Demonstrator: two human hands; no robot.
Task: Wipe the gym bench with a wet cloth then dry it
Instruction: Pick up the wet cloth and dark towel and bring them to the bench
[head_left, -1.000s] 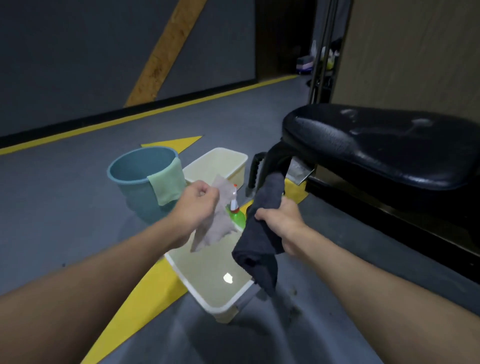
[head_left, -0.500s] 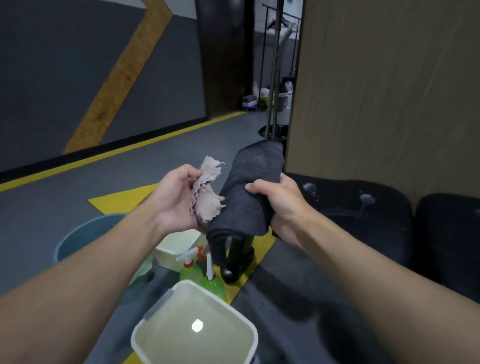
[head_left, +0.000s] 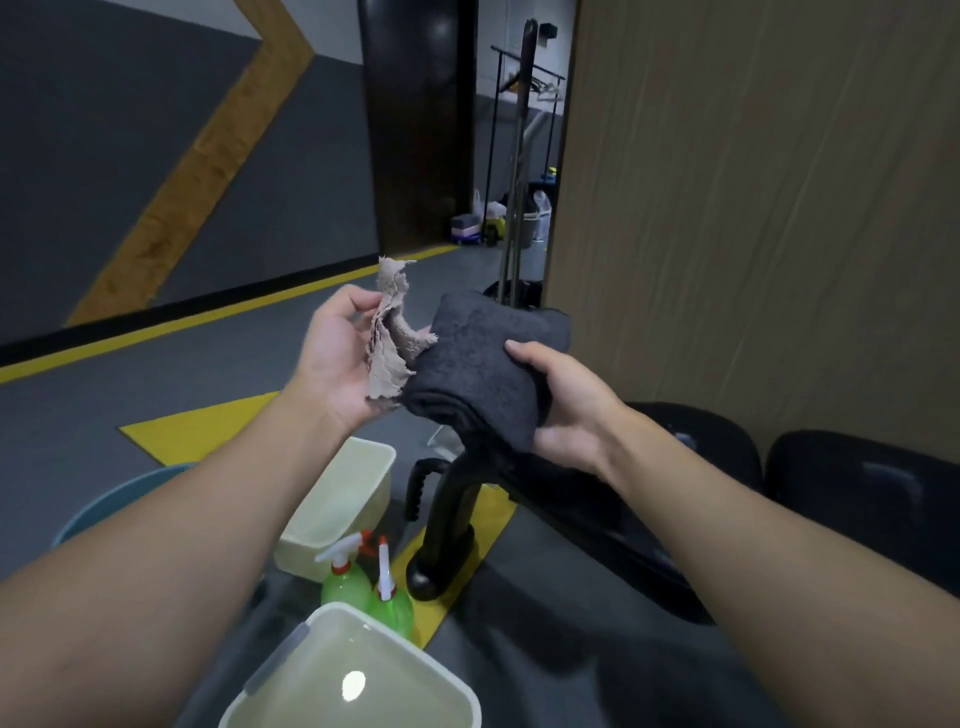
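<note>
My left hand (head_left: 340, 353) holds a small frayed beige cloth (head_left: 392, 332) at chest height. Beside it, touching the beige cloth, is a thick dark grey towel (head_left: 483, 369), folded over and gripped by my right hand (head_left: 566, 410). The black padded gym bench (head_left: 841, 483) lies low at the right, partly hidden behind my right forearm; droplets show on its pad. Its black support leg (head_left: 447, 525) stands on the floor below the towel.
A white tub of water (head_left: 431, 670) sits on the floor below my arms, with two green spray bottles (head_left: 363, 582) behind it, an empty cream tub (head_left: 337, 509) and a blue bucket (head_left: 104, 504) to the left. A wooden wall panel (head_left: 753, 208) rises at right.
Both hands have risen from over the water tub to chest height, bringing the two cloths together. The view has tilted up and to the right, along the bench.
</note>
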